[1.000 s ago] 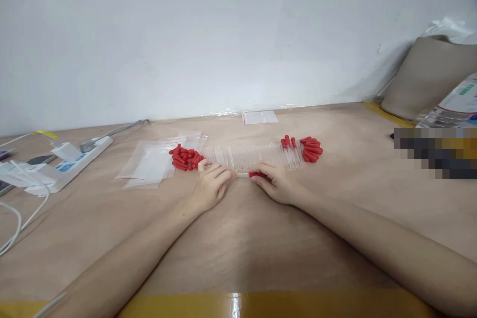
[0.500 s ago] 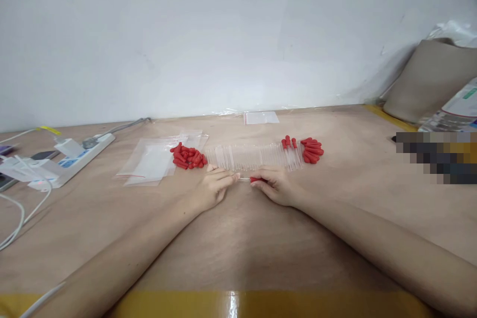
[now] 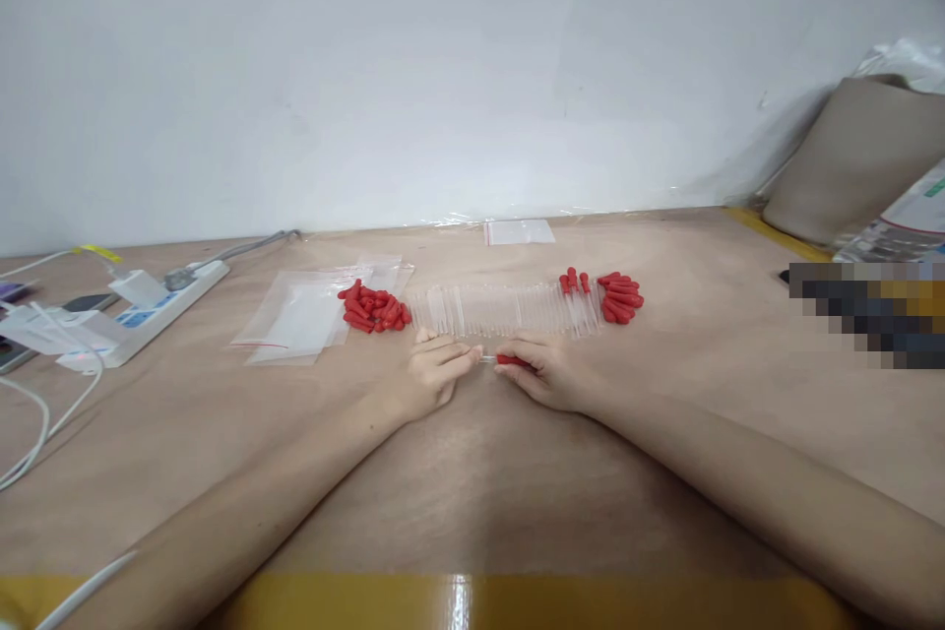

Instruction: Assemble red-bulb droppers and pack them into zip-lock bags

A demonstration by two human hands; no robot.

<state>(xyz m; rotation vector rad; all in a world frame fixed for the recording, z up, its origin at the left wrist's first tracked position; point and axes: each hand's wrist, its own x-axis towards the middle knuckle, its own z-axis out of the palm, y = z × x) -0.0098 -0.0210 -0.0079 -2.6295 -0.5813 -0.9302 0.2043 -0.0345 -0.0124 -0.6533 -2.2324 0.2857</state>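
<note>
My left hand point(image 3: 441, 369) pinches a thin clear dropper tube point(image 3: 488, 359), most of it hidden by the fingers. The fingers of my right hand point(image 3: 547, 369) are closed round a red rubber bulb point(image 3: 512, 360) at the tube's right end. Just beyond both hands lies a row of clear dropper tubes point(image 3: 487, 310), side by side. Several red bulbs in a heap point(image 3: 373, 307) touch the row's left end. At its right end, 3 tubes carry red bulbs point(image 3: 573, 282), and beside them is a fanned group of red bulbs point(image 3: 621, 298).
Clear zip bags point(image 3: 287, 315) lie left of the heap, and another small bag point(image 3: 519, 232) lies near the wall. A white power strip point(image 3: 173, 310) with chargers and cables occupies the far left. At the right stand a grey-brown container point(image 3: 849, 157) and a plastic bottle point(image 3: 905, 221).
My left hand has shifted slightly right, towards my right hand, and less of the tube shows between them. My right hand keeps its grip on the bulb.
</note>
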